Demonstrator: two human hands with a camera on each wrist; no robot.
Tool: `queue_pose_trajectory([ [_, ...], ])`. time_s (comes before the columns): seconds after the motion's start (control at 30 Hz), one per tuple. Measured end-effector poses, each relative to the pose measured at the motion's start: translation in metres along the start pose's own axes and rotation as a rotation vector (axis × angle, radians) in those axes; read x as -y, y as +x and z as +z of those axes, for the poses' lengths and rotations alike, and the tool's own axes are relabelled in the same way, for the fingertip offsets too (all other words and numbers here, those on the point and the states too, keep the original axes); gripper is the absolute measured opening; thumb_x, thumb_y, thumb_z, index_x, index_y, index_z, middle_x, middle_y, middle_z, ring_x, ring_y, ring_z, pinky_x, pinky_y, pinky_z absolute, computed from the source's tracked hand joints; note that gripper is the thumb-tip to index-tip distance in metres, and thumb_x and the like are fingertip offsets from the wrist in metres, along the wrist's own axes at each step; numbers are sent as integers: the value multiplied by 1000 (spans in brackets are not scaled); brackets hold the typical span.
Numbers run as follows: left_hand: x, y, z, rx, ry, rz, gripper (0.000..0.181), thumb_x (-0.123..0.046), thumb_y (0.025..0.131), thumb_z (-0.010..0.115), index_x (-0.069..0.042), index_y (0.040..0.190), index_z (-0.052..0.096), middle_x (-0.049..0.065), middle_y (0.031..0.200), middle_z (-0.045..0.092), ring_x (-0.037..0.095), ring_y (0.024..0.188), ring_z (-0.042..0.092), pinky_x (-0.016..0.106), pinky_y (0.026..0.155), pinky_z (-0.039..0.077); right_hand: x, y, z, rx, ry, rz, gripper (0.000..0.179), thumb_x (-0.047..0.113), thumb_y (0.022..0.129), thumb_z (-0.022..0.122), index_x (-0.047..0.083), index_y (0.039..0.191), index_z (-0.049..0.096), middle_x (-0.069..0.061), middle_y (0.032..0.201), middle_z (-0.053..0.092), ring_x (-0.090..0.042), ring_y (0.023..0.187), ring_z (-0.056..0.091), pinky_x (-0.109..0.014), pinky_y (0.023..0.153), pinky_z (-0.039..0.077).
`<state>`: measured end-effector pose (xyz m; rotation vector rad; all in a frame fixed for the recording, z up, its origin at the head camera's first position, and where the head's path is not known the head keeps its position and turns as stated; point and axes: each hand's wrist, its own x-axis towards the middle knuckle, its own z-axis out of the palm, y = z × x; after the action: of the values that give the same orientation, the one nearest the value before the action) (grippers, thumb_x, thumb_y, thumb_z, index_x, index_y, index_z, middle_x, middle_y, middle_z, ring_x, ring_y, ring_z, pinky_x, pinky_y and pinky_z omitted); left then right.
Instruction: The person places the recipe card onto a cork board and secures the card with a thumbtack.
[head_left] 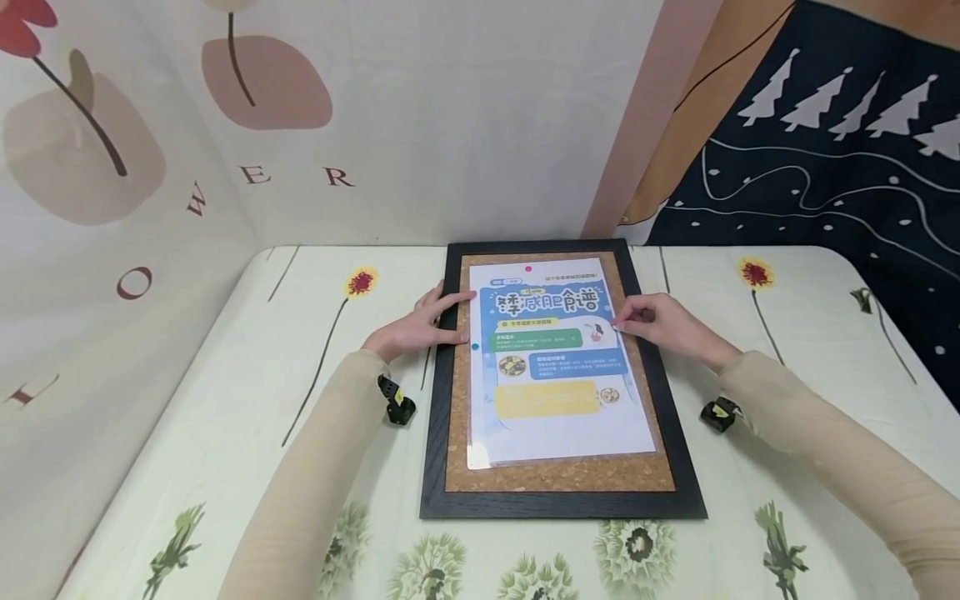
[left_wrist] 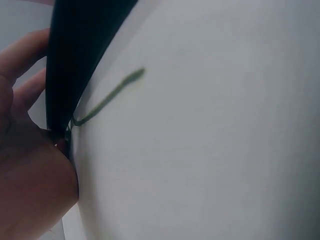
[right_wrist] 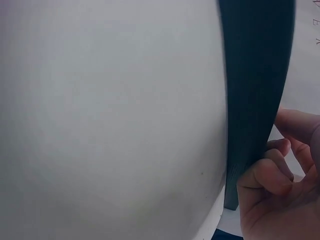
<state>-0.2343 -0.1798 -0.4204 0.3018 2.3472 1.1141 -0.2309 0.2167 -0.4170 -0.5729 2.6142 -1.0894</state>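
Observation:
A laminated printed sheet (head_left: 555, 437) lies on a cork board (head_left: 562, 482) with a black frame (head_left: 562, 505). A pink round pin (head_left: 528, 268) sits at the sheet's top edge and a teal one (head_left: 475, 346) at its left edge. My left hand (head_left: 420, 325) reaches over the frame's left side, fingers spread and fairly straight, fingertips at the sheet's left edge. At the sheet's right edge my right hand (head_left: 660, 325) pinches a small pin-like piece between thumb and forefinger, mostly hidden by the fingertips. In the right wrist view, its other fingers (right_wrist: 272, 175) are curled beside the frame.
The board lies on a table covered with a flowered cloth (head_left: 225, 417). Behind it hangs a pale printed curtain (head_left: 450, 125), with a dark cloth with white trees (head_left: 825, 167) at the right. A small black camera (head_left: 400, 408) is strapped to each wrist.

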Motion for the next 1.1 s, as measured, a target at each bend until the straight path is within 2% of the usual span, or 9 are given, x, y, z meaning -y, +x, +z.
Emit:
queue_pose_trajectory([
  [0.37, 2, 1, -1, -4, 9, -2, 79, -39, 86, 71, -36, 152, 28, 4, 159, -19, 26, 143, -18, 67, 107, 6, 3, 2, 4, -11, -35, -1, 4, 4, 91, 66, 1, 92, 69, -8, 90, 64, -23, 79, 51, -26, 64, 39],
  [0.7, -1, 0, 0, -3, 23, -8, 79, -38, 87, 70, -35, 152, 27, 5, 159, -18, 28, 143, -17, 67, 106, 6, 5, -2, 4, -54, 17, -26, 5, 1, 90, 66, 1, 93, 70, -10, 91, 64, -24, 79, 51, -23, 64, 40],
  [1.1, -2, -1, 0, -5, 21, -22, 78, -38, 87, 70, -35, 152, 28, 5, 159, -18, 28, 143, -17, 67, 107, 5, 9, 7, 0, 24, 9, 53, 6, 3, 90, 66, 0, 96, 66, -9, 85, 54, -24, 79, 48, -25, 61, 37],
])
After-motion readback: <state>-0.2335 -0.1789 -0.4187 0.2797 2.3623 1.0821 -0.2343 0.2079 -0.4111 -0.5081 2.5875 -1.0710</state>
